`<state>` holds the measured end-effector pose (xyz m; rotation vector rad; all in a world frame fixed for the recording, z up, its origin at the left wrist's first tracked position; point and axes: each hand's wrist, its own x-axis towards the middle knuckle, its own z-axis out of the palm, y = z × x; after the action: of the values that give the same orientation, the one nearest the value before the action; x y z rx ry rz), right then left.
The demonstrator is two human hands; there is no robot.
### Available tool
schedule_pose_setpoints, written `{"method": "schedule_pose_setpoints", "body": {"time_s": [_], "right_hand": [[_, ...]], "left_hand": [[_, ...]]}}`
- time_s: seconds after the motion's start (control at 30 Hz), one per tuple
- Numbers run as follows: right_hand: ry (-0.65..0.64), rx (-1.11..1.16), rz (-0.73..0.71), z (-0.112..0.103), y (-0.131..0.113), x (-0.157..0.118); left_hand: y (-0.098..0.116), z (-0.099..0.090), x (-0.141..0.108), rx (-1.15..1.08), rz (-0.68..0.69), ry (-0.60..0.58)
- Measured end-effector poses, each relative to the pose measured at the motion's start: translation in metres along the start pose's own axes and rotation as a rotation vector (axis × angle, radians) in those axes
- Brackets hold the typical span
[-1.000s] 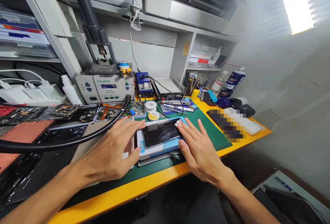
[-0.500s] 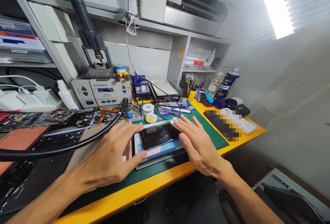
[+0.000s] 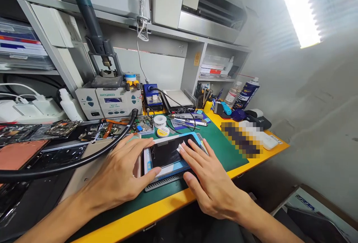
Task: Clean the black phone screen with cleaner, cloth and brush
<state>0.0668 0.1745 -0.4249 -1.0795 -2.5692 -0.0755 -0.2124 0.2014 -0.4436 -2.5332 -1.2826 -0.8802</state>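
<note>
A dark, glossy flat screen [image 3: 165, 156] lies face up in a shallow blue-and-white box [image 3: 171, 169]. My left hand [image 3: 123, 170] grips the box's left end, fingers on the far edge and thumb on the near edge. Under the fingertips of my right hand [image 3: 211, 177], a small white wipe [image 3: 181, 146] is pressed on the screen near its middle. The right thumb rests off the near side of the box. Beneath the box, a perforated metal plate [image 3: 163, 184] shows along the front.
A black hose [image 3: 84, 161] curves across the left, over phone parts. Behind stand a hot-air station [image 3: 112, 101], a soldering station [image 3: 152, 97] and solder reels [image 3: 162, 131]. A green mat [image 3: 220, 150] covers the bench; a spray can [image 3: 246, 94] stands back right.
My right hand has moved left and towards me with the wipe, from the far right corner to mid-screen. The box's far right corner now shows. My left hand keeps its grip.
</note>
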Motion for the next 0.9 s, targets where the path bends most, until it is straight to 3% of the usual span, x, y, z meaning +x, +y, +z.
{"method": "schedule_pose_setpoints", "body": {"time_s": [0.2, 0.4, 0.73, 0.9], "right_hand": [[0.017, -0.011, 0.114, -0.002, 0.028, 0.005], [0.027, 0.003, 0.116, 0.003, 0.052, 0.019], [0.017, 0.005, -0.027, -0.005, 0.039, -0.023], [-0.024, -0.022, -0.026, -0.009, 0.037, -0.020]], "left_hand": [[0.002, 0.000, 0.000, -0.051, -0.049, 0.011], [0.002, 0.002, -0.002, -0.062, -0.105, -0.009], [0.003, 0.005, -0.005, -0.062, -0.140, -0.011], [0.001, 0.005, -0.006, -0.069, -0.125, -0.020]]}}
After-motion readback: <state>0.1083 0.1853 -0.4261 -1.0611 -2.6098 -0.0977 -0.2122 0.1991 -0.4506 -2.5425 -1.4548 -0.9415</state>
